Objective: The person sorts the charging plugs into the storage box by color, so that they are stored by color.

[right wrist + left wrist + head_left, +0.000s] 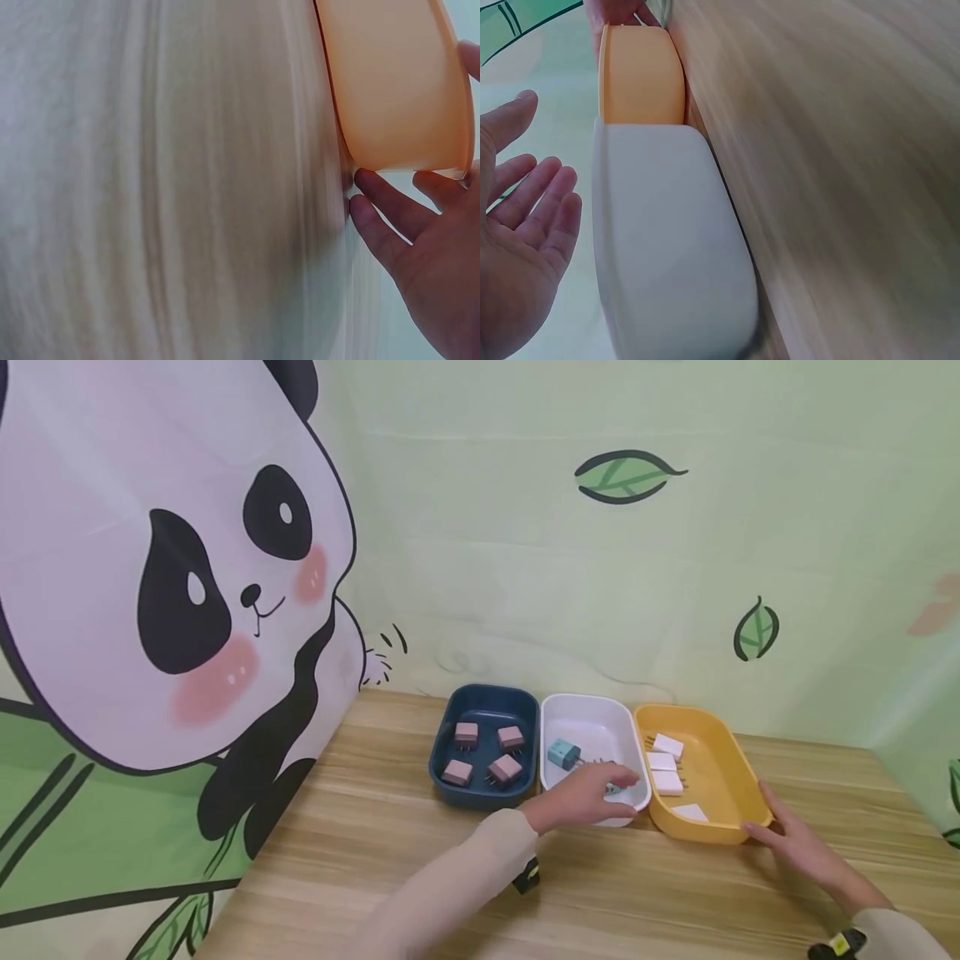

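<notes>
My left hand [581,793] hovers over the front of the white tray [588,714], its fingers loosely spread and holding nothing. Below it in that tray lie teal plug chargers, one teal charger [562,753] in plain sight, others partly hidden by the hand. At the front right corner of the yellow tray [712,777], my right hand [806,847] rests with the thumb at the front side and fairly straight fingers against the right end. Several white chargers [666,783] lie along the left side of the yellow tray. In the left wrist view the left palm [514,262] is bare.
A dark blue tray [491,700] with several pink chargers [467,732] stands left of the white one. The three trays sit side by side on a wooden table [360,827], close to a green wall cloth [480,543] with a panda picture.
</notes>
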